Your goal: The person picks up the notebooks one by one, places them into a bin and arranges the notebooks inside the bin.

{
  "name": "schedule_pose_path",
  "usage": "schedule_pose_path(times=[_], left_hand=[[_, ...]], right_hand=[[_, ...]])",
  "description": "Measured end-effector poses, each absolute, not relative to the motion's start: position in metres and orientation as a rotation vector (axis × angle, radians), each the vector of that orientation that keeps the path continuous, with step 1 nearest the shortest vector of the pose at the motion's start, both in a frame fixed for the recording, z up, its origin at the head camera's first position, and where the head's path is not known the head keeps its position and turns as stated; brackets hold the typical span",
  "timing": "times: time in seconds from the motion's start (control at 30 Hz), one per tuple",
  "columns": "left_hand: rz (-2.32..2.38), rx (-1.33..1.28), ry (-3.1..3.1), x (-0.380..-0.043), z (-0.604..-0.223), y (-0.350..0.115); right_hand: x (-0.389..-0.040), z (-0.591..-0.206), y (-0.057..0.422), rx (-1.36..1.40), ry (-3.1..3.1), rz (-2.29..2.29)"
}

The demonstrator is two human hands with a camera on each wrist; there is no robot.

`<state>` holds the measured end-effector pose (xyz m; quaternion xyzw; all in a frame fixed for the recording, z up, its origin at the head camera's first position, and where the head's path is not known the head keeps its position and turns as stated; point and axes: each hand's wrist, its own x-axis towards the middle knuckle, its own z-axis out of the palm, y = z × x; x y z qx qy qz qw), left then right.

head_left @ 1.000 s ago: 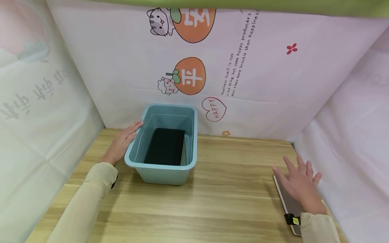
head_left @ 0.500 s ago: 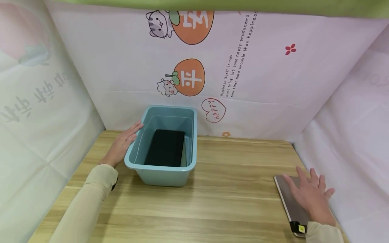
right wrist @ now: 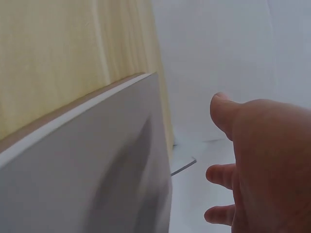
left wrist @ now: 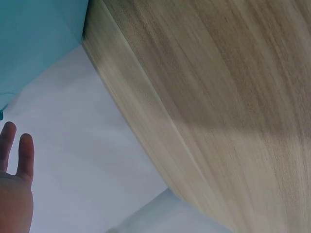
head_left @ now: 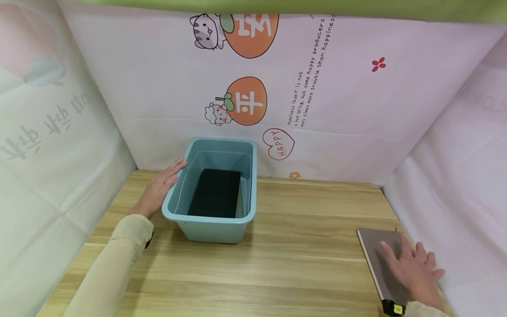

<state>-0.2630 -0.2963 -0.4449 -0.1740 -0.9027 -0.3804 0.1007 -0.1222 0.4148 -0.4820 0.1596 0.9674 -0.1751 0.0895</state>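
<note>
My left hand (head_left: 158, 191) rests along the left rim of a light blue plastic bin (head_left: 218, 231), its fingers stretched out. Inside the bin lies a flat black rectangular item (head_left: 215, 193), with a paler flat item (head_left: 239, 207) partly hidden under it. On the right side of the table, my right hand (head_left: 416, 273) is spread over a closed grey-brown notebook (head_left: 378, 251) with pale page edges. A gap shows between this hand and the notebook (right wrist: 121, 160) in the right wrist view. A thin ribbon (right wrist: 184, 166) sticks out past the notebook's far end.
The wooden table (head_left: 301, 246) stretches between bin and notebook. A printed white cloth (head_left: 336, 97) hangs behind it, close to the bin's far end. More white cloth (head_left: 467, 185) borders the right side near the notebook, and another sheet (head_left: 59, 176) hangs at left.
My right hand has moved right and towards me over the notebook, uncovering more of its far end. The left hand and the bin stay in place.
</note>
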Motion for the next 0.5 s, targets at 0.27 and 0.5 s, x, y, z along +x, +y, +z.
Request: schedule_pose_path(times=[0.27,0.5], left_hand=[[-1.128,-0.506,-2.678,-0.263,-0.445,-0.295],[-1.131,-0.512,-2.673,-0.262,-0.445,-0.294]], right_hand=[[-0.112,-0.502,0.425,0.461,2.848,-0.574],[-0.109,-0.507,0.434,0.490,2.813,-0.571]])
